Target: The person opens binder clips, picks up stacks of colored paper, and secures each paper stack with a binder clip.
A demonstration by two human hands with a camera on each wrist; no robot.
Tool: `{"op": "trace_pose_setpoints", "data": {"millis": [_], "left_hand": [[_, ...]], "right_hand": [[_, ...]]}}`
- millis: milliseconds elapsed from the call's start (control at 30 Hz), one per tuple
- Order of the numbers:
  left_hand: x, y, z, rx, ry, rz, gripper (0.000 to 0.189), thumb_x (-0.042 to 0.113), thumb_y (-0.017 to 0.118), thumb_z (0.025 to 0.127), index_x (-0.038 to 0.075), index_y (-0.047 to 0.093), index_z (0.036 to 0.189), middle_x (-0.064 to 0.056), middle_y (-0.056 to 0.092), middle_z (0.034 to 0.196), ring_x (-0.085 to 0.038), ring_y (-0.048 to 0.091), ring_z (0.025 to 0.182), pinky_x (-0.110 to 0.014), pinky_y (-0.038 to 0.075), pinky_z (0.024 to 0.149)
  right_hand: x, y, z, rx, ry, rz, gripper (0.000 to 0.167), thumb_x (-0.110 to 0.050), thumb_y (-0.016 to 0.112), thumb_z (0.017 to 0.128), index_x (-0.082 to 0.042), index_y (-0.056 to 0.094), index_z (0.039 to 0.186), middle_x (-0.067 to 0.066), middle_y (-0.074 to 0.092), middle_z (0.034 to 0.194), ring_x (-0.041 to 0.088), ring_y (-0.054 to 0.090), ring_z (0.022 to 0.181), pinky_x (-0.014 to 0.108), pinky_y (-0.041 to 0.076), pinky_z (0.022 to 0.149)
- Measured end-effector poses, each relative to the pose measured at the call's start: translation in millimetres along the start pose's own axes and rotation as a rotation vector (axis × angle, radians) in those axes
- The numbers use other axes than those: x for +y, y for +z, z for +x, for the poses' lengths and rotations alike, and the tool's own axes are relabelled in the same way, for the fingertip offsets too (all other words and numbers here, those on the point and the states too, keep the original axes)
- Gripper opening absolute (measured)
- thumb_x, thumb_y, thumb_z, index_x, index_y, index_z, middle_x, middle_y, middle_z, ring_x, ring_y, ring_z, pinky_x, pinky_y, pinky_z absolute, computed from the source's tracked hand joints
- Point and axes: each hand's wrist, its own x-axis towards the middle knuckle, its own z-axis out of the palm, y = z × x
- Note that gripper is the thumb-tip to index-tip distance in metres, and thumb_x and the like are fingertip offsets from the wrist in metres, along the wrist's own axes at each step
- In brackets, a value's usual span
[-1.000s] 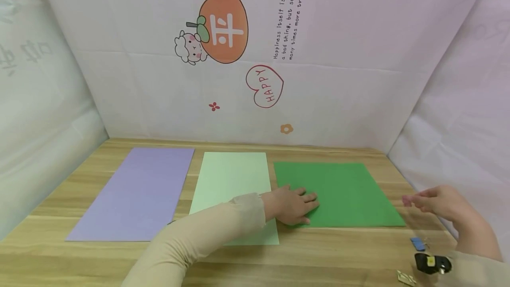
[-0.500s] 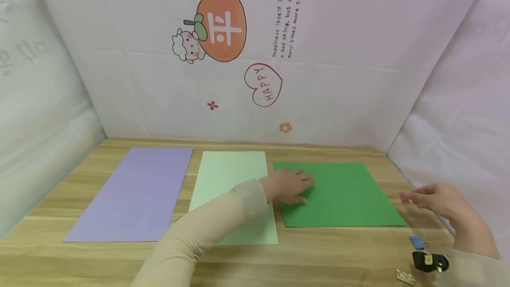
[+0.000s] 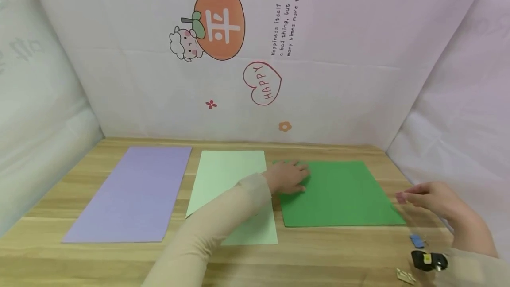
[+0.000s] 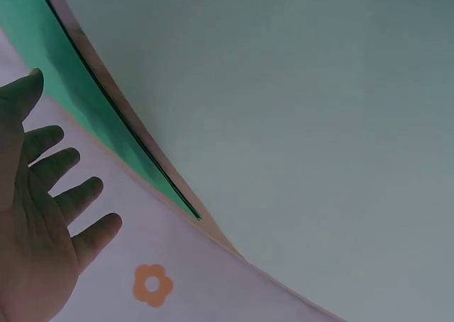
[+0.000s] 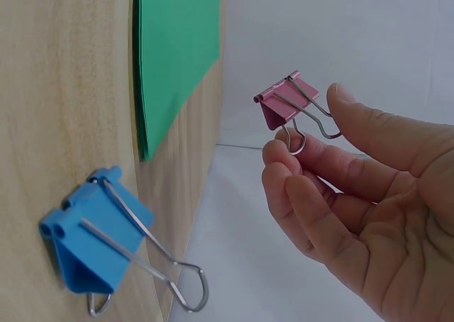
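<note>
My left hand (image 3: 286, 177) is at the far left corner of a dark green stack of sheets (image 3: 338, 194), its fingers spread. In the left wrist view the left hand (image 4: 42, 208) shows straight, separated fingers, with nothing in them; whether they touch the sheets cannot be told. Off the right side of the green stack, my right hand (image 3: 436, 200) is raised. Its thumb and fingers pinch a pink binder clip (image 5: 284, 102) by the wire handles, as the right wrist view shows. A blue binder clip (image 5: 99, 230) lies on the table nearby.
Pale green sheets (image 3: 233, 167) and purple sheets (image 3: 131, 194) lie left of the green stack, the pale ones partly under my left forearm. A gold-coloured clip (image 3: 405, 277) and a black clip with a yellow patch (image 3: 428, 261) are near the right sleeve. White cloth (image 3: 338, 92) walls the wooden table.
My left hand has slid away from me along the green stack's left edge, from its near part to the far corner. The right hand keeps its pinch on the pink binder clip, moving slightly left.
</note>
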Motion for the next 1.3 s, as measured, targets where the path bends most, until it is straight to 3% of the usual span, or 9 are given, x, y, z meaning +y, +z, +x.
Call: {"op": "trace_pose_setpoints", "data": {"millis": [200,300,533,767,900,1067,1300], "left_hand": [[-2.2,-2.3,9.1,0.016,-0.039,-0.018,0.060,0.052,0.040,0.104,0.024,0.031,0.156,0.002,0.021,0.167,-0.024,0.023,0.153,-0.043,0.036,0.118],[-1.7,-3.8,11.4,0.029,-0.062,-0.044,0.060,0.051,0.040,0.104,0.023,0.032,0.156,0.001,0.024,0.166,-0.023,0.025,0.153,-0.040,0.036,0.118],[2.8,-5.7,14.8,0.012,-0.098,-0.063,0.062,0.055,0.037,0.103,0.024,0.030,0.157,0.004,0.030,0.163,-0.019,0.030,0.151,-0.036,0.037,0.117],[0.7,-3.1,15.1,-0.010,-0.167,-0.184,0.062,0.054,0.040,0.103,0.025,0.031,0.156,0.003,0.034,0.161,-0.016,0.034,0.148,-0.034,0.038,0.117],[-0.2,-2.1,16.0,-0.009,-0.191,-0.183,0.063,0.053,0.042,0.102,0.022,0.031,0.156,0.003,0.038,0.159,-0.015,0.039,0.145,-0.032,0.040,0.114],[5.1,-9.4,14.1,-0.037,-0.210,-0.180,0.064,0.051,0.044,0.102,0.023,0.029,0.157,0.003,0.036,0.160,-0.017,0.036,0.147,-0.036,0.040,0.115],[9.7,-15.8,11.5,-0.040,-0.240,-0.159,0.063,0.051,0.047,0.100,0.023,0.034,0.155,0.003,0.040,0.158,-0.019,0.037,0.147,-0.036,0.040,0.115]], "right_hand": [[-3,0,1.1,0.000,-0.032,-0.004,0.039,-0.021,0.054,0.103,0.012,0.064,0.120,0.017,0.075,0.108,-0.006,0.061,0.089,0.021,0.052,0.073],[-2,1,1.5,-0.004,-0.038,0.012,0.038,-0.020,0.051,0.104,0.012,0.063,0.121,0.017,0.075,0.110,-0.016,0.055,0.085,0.018,0.051,0.073],[-1,1,1.6,-0.015,-0.045,0.018,0.040,-0.022,0.055,0.103,0.013,0.062,0.122,0.018,0.074,0.110,-0.002,0.064,0.089,0.019,0.051,0.074],[-2,4,2.0,-0.005,-0.054,0.027,0.040,-0.021,0.051,0.104,0.015,0.062,0.120,0.022,0.073,0.110,0.014,0.068,0.092,0.025,0.054,0.074],[-2,6,1.5,-0.009,-0.037,0.033,0.041,-0.022,0.052,0.104,0.014,0.062,0.120,0.021,0.073,0.110,0.017,0.067,0.094,0.030,0.054,0.077],[-1,6,0.3,-0.007,-0.041,0.041,0.040,-0.023,0.053,0.104,0.012,0.063,0.120,0.018,0.073,0.111,0.016,0.067,0.096,0.024,0.052,0.077],[-2,4,0.4,0.002,-0.034,0.058,0.040,-0.022,0.049,0.105,0.013,0.062,0.121,0.021,0.072,0.113,0.023,0.067,0.098,0.046,0.056,0.084]]}}
